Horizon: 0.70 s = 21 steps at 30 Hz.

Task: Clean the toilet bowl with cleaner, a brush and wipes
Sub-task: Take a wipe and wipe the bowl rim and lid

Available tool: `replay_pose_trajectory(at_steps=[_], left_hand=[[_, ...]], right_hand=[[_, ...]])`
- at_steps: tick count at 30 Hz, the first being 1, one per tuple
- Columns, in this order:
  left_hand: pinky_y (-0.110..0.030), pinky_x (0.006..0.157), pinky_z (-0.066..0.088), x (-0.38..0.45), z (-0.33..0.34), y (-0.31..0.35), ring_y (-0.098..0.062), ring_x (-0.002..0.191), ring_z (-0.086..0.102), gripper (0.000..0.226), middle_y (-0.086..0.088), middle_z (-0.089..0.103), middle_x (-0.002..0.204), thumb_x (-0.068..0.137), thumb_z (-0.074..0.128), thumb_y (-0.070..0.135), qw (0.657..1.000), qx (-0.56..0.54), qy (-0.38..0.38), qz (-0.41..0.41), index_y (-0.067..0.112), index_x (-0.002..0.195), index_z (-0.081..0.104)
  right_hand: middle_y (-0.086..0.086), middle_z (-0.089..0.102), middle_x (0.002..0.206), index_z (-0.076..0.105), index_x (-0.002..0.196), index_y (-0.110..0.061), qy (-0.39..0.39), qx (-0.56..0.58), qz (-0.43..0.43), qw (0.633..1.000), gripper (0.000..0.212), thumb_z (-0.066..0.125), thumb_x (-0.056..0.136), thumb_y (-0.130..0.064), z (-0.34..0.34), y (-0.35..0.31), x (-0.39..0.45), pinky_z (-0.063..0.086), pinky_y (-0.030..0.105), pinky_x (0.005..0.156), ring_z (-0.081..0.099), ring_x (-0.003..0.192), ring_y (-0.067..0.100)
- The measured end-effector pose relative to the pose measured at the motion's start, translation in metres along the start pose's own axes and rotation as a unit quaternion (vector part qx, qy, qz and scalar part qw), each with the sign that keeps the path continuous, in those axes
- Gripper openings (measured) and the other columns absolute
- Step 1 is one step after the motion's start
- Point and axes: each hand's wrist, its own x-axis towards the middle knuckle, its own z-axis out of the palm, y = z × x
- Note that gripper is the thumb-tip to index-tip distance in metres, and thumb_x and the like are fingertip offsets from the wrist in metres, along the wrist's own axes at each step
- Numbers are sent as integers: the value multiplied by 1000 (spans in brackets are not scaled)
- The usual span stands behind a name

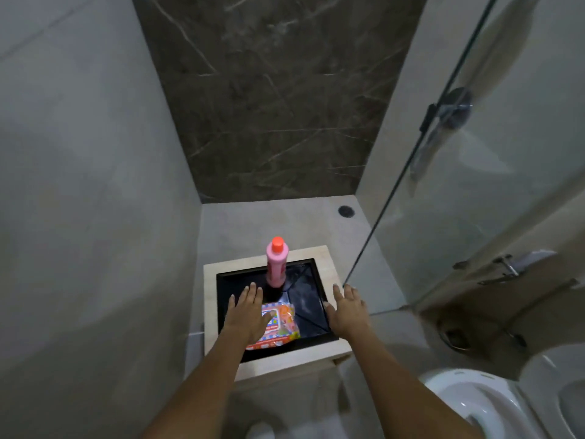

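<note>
Supplies stage, judged as the fetch before any cleaning of the bowl (481, 403), seen low at right, lid up, well apart from the supplies. Left hand (248, 315) flat and spread, fingers straight, over the near left part of the wipes (278, 324), thumb on the pack face; true contact likely but not certain from above. Right hand (346, 308) likewise wide and relaxed, holding nothing, at the right rim of the tray (319, 277), whether touching it or above it not clear. Cleaner (276, 263) upright at the back of the tray, orange cap on, just beyond the left fingertips and apart from both hands. Wipes flat at the front of the tray, in 1 colourful soft pack. Tray black, sunk in a pale stand (316, 356) in the corner beside the glass (427, 185). No brush in view. To do well, probably: take the cleaner first, round the body below the cap, lifted straight up, since a tall narrow bottle tips at a sideways nudge; take the pack by an edge, never by a squeeze, as soft film crumples and slides on a glossy tray. Best with 2 hands, 1 item each, elbows kept off the glass. Risk: bottle toppled by a careless reach past it.
</note>
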Motion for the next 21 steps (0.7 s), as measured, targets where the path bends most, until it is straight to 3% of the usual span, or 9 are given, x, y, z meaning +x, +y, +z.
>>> replay_pose_trajectory(at_steps=[5, 11, 16, 21], left_hand=[[-44, 118, 5, 1, 33, -49, -21, 147, -2, 70, -9, -7, 159, 100, 26, 49, 998, -36, -41, -40, 9, 152, 0], [-45, 117, 1, 23, 84, -62, -21, 147, -4, 71, -8, -7, 159, 100, 27, 49, 994, -68, -66, -57, 10, 152, -2], [-49, 116, 4, 54, 139, -65, -25, 147, 0, 70, -7, -11, 157, 99, 31, 44, 995, -85, -34, -47, 7, 151, 1], [-43, 117, 1, 100, 177, -76, -20, 147, -5, 72, -7, -8, 159, 100, 34, 45, 997, -50, -41, -41, 11, 151, -4]], right_hand=[[10, 2, 161, 6, 154, -18, -42, -29, -46, 998, 61, 28, 102, -42, 34, -39, 17, 16, 41, 116, 4, 148, 25], [9, -2, 161, 4, 154, -18, -81, -45, -90, 992, 60, 27, 103, -39, 88, -50, 49, 13, 41, 118, 0, 148, 25], [7, 0, 161, 4, 154, -17, -109, -77, -122, 984, 61, 31, 102, -34, 145, -48, 86, 12, 43, 118, 0, 148, 25], [8, -5, 161, 2, 154, -17, -116, -93, -188, 971, 65, 36, 102, -35, 197, -65, 129, 6, 46, 119, -5, 148, 27]])
